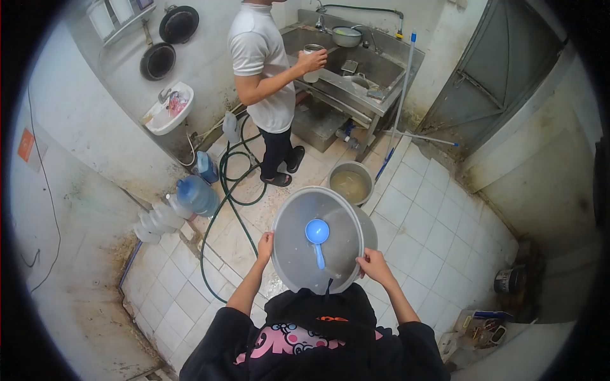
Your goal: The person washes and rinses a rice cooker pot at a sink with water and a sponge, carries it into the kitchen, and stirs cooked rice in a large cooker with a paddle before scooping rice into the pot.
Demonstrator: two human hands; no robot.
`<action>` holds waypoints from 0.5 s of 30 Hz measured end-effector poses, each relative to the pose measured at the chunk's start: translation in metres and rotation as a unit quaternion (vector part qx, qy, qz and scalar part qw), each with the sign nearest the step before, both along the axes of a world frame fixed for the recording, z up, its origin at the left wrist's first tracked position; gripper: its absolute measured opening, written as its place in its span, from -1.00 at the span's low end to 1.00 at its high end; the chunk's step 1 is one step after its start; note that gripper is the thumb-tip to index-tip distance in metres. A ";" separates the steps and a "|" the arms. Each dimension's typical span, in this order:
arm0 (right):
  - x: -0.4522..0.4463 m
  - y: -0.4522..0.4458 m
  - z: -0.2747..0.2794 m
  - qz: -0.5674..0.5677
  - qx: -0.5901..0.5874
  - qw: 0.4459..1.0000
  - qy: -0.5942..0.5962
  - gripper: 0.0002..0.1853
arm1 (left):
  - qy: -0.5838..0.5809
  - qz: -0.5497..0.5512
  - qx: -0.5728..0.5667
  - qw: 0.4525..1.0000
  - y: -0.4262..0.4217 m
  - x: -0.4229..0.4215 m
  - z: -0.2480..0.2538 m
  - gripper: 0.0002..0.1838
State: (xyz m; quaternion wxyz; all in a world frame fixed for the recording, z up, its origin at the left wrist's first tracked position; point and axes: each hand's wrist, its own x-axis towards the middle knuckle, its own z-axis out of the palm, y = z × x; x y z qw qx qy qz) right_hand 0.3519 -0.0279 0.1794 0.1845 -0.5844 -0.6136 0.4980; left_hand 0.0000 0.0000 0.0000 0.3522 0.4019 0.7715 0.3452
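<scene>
Both my hands hold a large grey tub (292, 260) by its rim in front of my body. My left hand (265, 247) is closed on the left side of the rim, and my right hand (373, 263) grips the right side. Inside the tub lies a blue ladle (317, 232) with its handle toward me. Just beyond the tub, a round pot (351, 183) of cloudy liquid stands on the floor.
Another person (264, 70) stands ahead with a jar (312, 63) in one hand, beside a steel sink (387, 82). A green hose (222, 203) coils across the floor at left, near a blue water bottle (197, 195). A pole (404, 89) leans on the sink.
</scene>
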 end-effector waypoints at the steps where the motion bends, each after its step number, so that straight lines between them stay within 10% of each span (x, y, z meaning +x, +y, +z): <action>1: 0.000 -0.004 0.013 -0.024 -0.020 0.999 0.035 -0.80 | 0.011 -0.026 -0.014 0.999 0.002 -0.002 0.008 -0.53; 15: 0.002 -0.014 0.016 -0.143 -0.010 0.989 0.045 -0.75 | 0.113 -0.057 0.180 0.976 0.001 -0.032 0.158 -0.64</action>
